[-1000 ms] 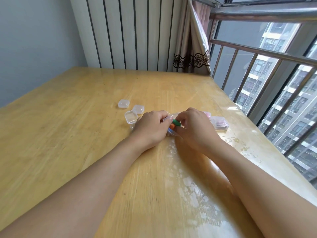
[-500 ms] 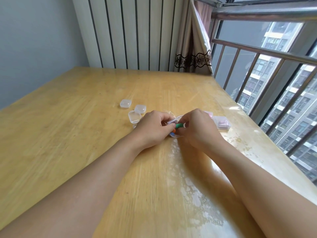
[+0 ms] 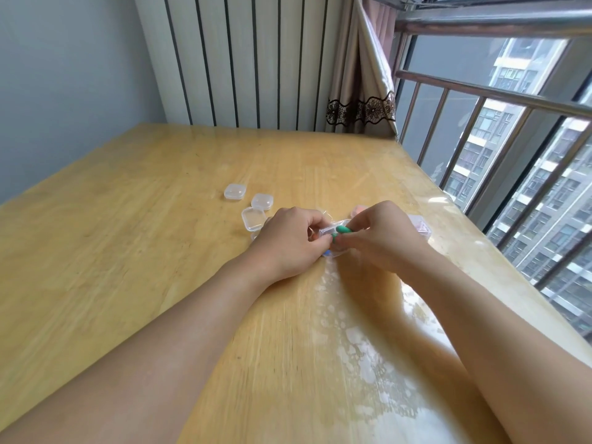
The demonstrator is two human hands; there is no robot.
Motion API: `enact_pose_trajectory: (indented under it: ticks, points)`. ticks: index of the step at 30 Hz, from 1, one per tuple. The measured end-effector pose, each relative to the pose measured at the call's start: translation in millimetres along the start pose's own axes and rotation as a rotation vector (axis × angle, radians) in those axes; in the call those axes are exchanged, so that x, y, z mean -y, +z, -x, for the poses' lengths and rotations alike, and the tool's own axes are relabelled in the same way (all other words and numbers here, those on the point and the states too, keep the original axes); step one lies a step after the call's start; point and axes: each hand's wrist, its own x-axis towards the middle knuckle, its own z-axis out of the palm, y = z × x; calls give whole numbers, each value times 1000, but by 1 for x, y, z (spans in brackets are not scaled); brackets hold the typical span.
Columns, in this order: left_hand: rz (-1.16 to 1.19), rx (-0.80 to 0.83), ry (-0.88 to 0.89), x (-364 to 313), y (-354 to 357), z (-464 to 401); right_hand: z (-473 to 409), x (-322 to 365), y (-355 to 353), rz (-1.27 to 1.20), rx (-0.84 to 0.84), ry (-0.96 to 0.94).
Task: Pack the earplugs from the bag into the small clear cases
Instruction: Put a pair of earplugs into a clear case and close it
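Note:
My left hand point(image 3: 290, 240) and my right hand point(image 3: 386, 237) meet fingertip to fingertip over the middle of the wooden table point(image 3: 128, 251). Between them is a crumpled clear bag point(image 3: 334, 253), which my left hand pinches at its top edge. A blue earplug point(image 3: 326, 252) shows through the bag's lower part. The fingers of my right hand pinch a green earplug point(image 3: 342, 230) at the bag's mouth. Three small clear cases lie just beyond my left hand: one far left point(image 3: 234, 191), one in the middle point(image 3: 262, 200), one nearest point(image 3: 253, 218).
Behind my right hand sit another clear case point(image 3: 420, 227) with pinkish contents and a pink item point(image 3: 360, 209), both partly hidden. The table's right edge runs along a window with a metal railing point(image 3: 480, 94). A curtain point(image 3: 362, 75) hangs at the far corner.
The orange earplug seen between my fingers earlier is hidden now. The green earplug has shifted slightly towards my right hand. Both hands stay in the same spot.

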Motion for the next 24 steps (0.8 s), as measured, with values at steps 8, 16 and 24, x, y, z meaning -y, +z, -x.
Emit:
enact_pose_trajectory:
  ticks: [8, 16, 24]
  points:
    - [-17, -58, -52, -3, 3, 1, 2, 3, 5, -34, -26, 15]
    - [-23, -80, -62, -3, 3, 3, 8, 7, -22, -391, 70, 91]
    - [-39, 22, 50, -4, -33, 10, 9, 8, -17, -494, -12, -71]
